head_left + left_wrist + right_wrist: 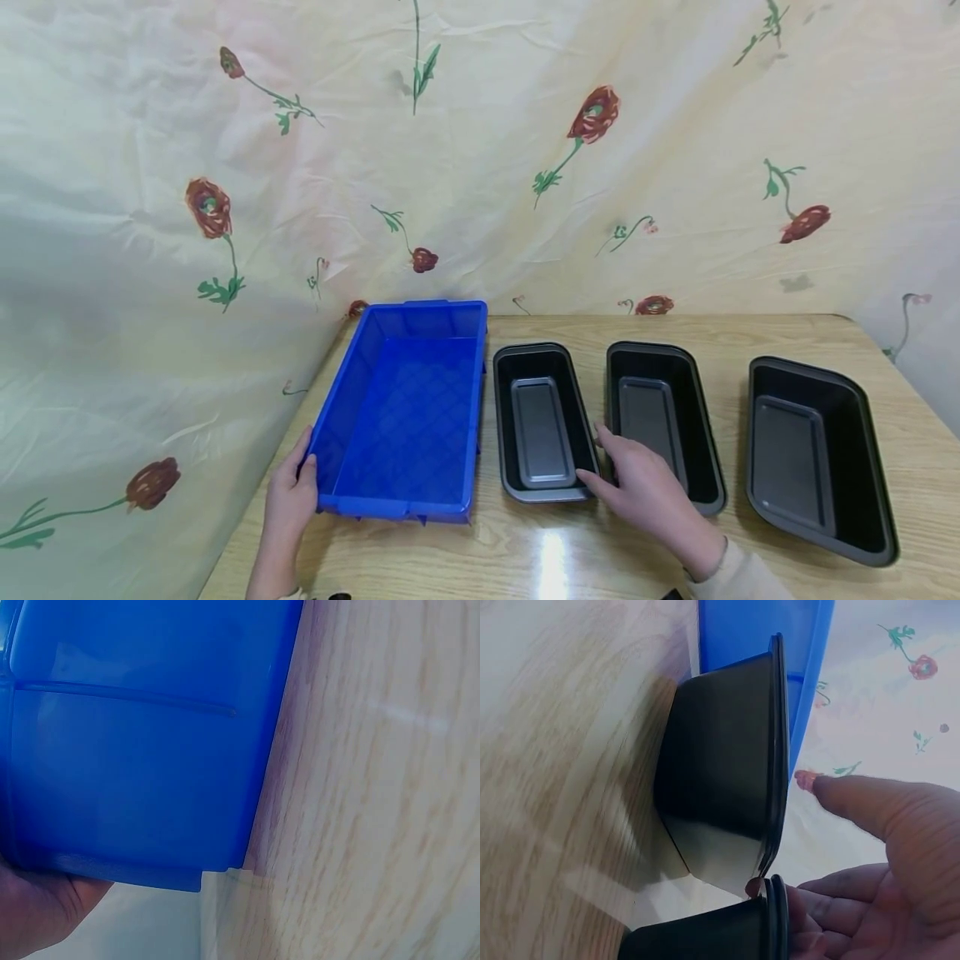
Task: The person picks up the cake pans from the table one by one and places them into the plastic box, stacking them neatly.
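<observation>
A blue plastic bin (pixel 408 417) lies on the table at the left, with nothing in it. My left hand (pixel 291 496) grips its left rim near the front corner, thumb over the edge. The left wrist view has the bin's outer wall (pixel 142 765) large, the hand (pixel 37 911) at its rim. Over the gap between the left dark loaf pan (pixel 542 433) and the middle loaf pan (pixel 652 408) is my right hand (pixel 648 483). Its thumb and fingers are spread at the left pan's right rim; in the right wrist view the thumb (pixel 847 799) stands apart from that rim.
A third dark loaf pan (pixel 795 458) sits farther right, its rim angled. All stand on a wood-grain table (pixel 510 558). Behind and to the left hangs a pale flowered cloth (pixel 465 167).
</observation>
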Available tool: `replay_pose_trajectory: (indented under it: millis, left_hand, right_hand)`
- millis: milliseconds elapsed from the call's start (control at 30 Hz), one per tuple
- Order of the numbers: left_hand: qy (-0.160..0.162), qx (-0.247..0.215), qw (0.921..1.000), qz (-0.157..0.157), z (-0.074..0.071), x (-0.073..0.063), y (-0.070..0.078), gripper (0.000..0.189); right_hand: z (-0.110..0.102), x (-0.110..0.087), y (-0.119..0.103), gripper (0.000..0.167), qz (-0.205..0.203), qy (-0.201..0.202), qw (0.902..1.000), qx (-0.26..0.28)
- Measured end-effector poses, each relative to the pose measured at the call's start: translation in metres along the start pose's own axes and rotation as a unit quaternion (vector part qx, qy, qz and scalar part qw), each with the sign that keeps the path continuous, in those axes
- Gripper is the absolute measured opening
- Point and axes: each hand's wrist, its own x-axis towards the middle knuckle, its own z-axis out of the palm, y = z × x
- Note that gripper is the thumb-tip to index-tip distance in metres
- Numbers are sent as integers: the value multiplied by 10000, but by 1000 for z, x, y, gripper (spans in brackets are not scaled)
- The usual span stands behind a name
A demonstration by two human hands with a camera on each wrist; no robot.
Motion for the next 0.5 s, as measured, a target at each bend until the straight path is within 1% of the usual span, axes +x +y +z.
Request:
replay_pose_trajectory:
  millis: [167, 500]
  left_hand:
    - [10, -8, 10000, 11, 0, 0, 0, 51]
    - [72, 22, 10000, 36, 1, 1, -2, 50]
  right_hand:
    - [3, 2, 0, 68, -20, -57, 9999, -157]
    - [10, 3, 0, 66, -189, 94, 9988, -434]
